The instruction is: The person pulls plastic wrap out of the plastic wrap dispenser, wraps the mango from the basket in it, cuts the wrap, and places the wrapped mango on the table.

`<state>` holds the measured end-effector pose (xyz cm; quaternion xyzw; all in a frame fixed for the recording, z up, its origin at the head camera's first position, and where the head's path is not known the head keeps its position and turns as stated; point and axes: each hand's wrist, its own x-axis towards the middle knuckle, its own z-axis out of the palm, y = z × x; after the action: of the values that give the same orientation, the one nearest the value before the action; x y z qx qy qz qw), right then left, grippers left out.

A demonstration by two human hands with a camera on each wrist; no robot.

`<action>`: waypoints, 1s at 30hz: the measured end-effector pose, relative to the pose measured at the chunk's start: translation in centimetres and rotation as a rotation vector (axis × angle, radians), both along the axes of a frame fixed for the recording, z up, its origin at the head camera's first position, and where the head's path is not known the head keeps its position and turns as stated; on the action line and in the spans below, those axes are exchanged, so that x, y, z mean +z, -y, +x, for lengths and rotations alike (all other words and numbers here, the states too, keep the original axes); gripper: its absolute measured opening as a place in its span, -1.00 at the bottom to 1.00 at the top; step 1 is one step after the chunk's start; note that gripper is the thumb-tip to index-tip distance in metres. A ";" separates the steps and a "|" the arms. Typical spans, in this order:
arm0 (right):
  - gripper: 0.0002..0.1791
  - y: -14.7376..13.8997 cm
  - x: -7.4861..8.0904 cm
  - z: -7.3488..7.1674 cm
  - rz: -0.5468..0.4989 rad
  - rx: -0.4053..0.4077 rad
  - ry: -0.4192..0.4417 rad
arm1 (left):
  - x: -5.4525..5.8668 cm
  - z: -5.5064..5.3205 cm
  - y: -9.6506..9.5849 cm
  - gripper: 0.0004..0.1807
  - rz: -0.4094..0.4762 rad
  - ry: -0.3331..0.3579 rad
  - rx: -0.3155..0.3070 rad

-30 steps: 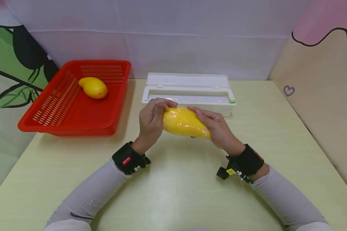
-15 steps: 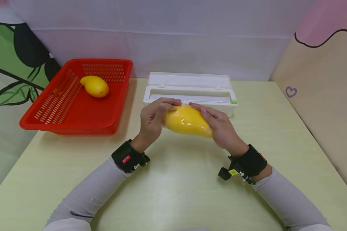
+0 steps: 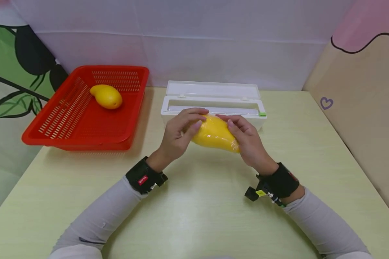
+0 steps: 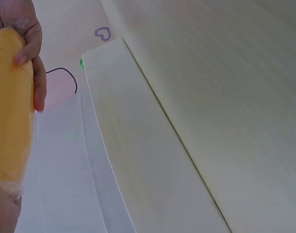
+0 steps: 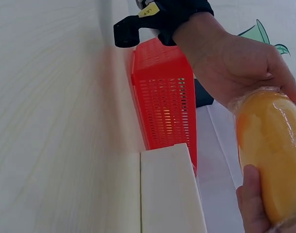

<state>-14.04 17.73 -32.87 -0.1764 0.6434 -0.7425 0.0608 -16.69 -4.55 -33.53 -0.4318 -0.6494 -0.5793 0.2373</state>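
A yellow mango (image 3: 214,133) wrapped in clear plastic film is held above the table between both hands. My left hand (image 3: 179,136) grips its left end, thumb and fingertips on the film. The right hand (image 3: 249,143) holds the other end, its thumb on top. In the left wrist view the wrapped mango (image 4: 11,107) spans between the hands, with loose film bunched at its ends. The right wrist view shows film gathered round the mango (image 5: 269,145). Just behind stands a white cling film box (image 3: 214,108) with its lid raised.
A red plastic basket (image 3: 84,138) stands at the left of the table (image 3: 194,208), with another yellow mango (image 3: 107,97) lying in it. The cling film box has a green piece (image 3: 262,114) at its right end. Walls rise behind and at both sides.
My left hand has shifted slightly right over the mango, its thumb now further onto the film. The right hand keeps its hold, and the mango has risen a little.
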 end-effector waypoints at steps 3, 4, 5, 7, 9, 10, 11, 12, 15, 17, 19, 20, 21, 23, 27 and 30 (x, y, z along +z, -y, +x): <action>-0.65 0.1 -0.4 0.2 0.022 -0.032 -0.064 | -0.1 0.0 -0.1 -0.83 -0.028 -0.003 0.014; -0.60 0.1 -0.5 0.2 0.032 -0.040 -0.088 | -0.1 0.0 -0.1 -0.82 -0.034 -0.002 0.022; -0.56 0.1 -0.6 0.2 0.035 -0.046 -0.108 | -0.2 0.0 -0.2 -0.80 -0.036 -0.001 0.028; -0.50 0.2 -0.8 0.2 0.043 -0.058 -0.147 | -0.2 0.0 -0.2 -0.76 -0.039 0.005 0.036; -0.52 0.2 -0.8 0.2 0.065 -0.077 -0.188 | -0.3 0.0 -0.3 -0.71 -0.041 0.016 0.040; -0.56 0.2 -0.8 0.2 0.075 -0.087 -0.206 | -0.3 0.0 -0.3 -0.69 -0.048 0.019 0.048; -0.60 0.2 -0.7 0.2 0.090 -0.099 -0.229 | -0.3 0.0 -0.3 -0.67 -0.054 0.025 0.054; -0.64 0.2 -0.7 0.2 0.104 -0.112 -0.254 | -0.3 0.0 -0.4 -0.64 -0.062 0.036 0.060; -0.68 0.2 -0.5 0.2 0.143 -0.145 -0.332 | -0.3 0.1 -0.5 -0.58 -0.092 0.095 0.097; -0.68 0.2 -0.4 0.2 0.155 -0.163 -0.368 | -0.3 0.2 -0.6 -0.57 -0.107 0.168 0.114; -0.69 0.2 -0.3 0.2 0.161 -0.177 -0.387 | -0.1 0.4 -0.7 -0.56 -0.123 0.265 0.128; -0.70 0.2 -0.3 0.2 0.164 -0.183 -0.394 | 0.0 0.4 -0.7 -0.54 -0.125 0.319 0.126; -0.70 0.2 -0.3 0.2 0.174 -0.191 -0.407 | 0.1 0.5 -0.8 -0.53 -0.128 0.374 0.120; -0.71 0.2 -0.3 0.1 0.189 -0.198 -0.438 | 0.4 0.6 -0.9 -0.49 -0.133 0.473 0.110; -0.69 0.1 -0.5 0.1 0.262 -0.219 -0.562 | 0.9 0.7 -1.1 -0.39 -0.150 0.635 0.083; -0.54 0.0 -0.3 0.3 0.372 -0.216 -0.659 | 1.0 0.6 -1.0 -0.38 -0.173 0.699 0.089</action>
<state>-13.77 17.68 -33.17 -0.3226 0.7668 -0.5189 -0.1967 -16.13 -3.56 -32.51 -0.1977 -0.7560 -0.6239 -0.0115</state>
